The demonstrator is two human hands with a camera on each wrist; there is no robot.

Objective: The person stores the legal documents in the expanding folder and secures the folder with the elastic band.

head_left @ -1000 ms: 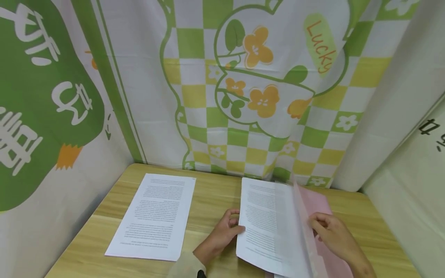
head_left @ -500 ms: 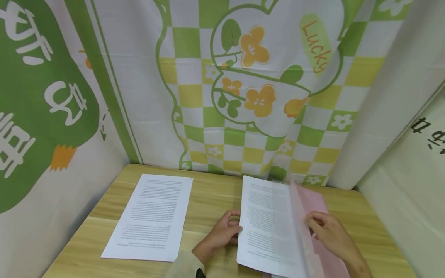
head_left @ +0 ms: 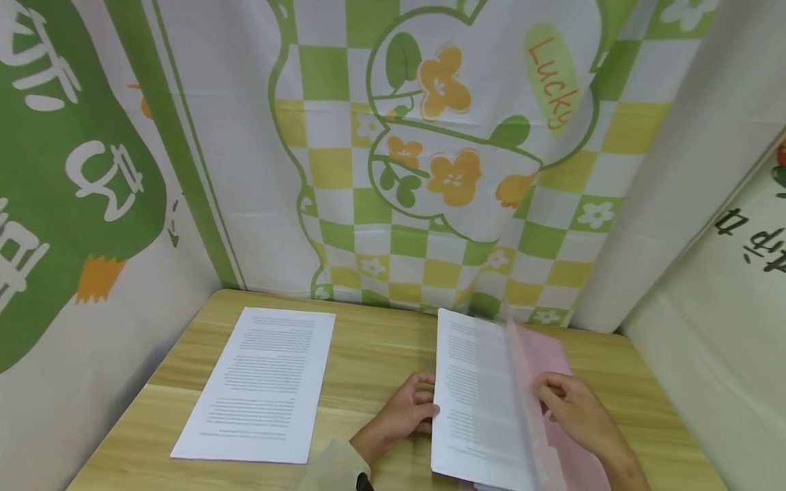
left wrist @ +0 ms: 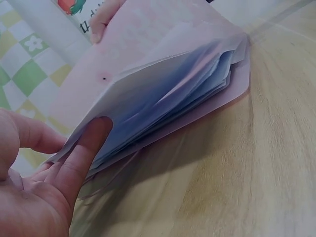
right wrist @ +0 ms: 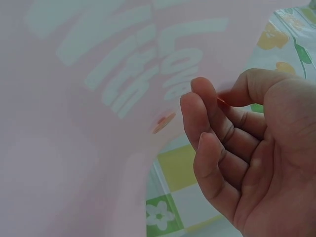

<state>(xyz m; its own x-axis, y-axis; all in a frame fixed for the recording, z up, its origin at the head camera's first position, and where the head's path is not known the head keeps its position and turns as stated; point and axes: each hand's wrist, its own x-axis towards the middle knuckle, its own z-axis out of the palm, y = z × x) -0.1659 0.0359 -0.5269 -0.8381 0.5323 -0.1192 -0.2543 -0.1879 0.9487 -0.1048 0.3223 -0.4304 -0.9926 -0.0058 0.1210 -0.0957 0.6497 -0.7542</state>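
Slid papers [head_left: 459, 392] deeper into the pink folder [head_left: 548, 351], pinching them with the left hand [head_left: 406, 409] and gripping the raised cover [head_left: 525, 399] with the right hand [head_left: 574, 408], leaving less outside.

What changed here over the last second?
The left hand, pinching the printed pages, has moved right, sliding them further into the pink folder. No hold was gained or lost. The right hand still holds the folder; the paper on the left lies unmoved.

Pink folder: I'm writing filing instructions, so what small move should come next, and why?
Probably the left grip should ease the printed paper deeper into the pink folder: it pinches the paper's exposed edge while the right grip holds the cover raised.
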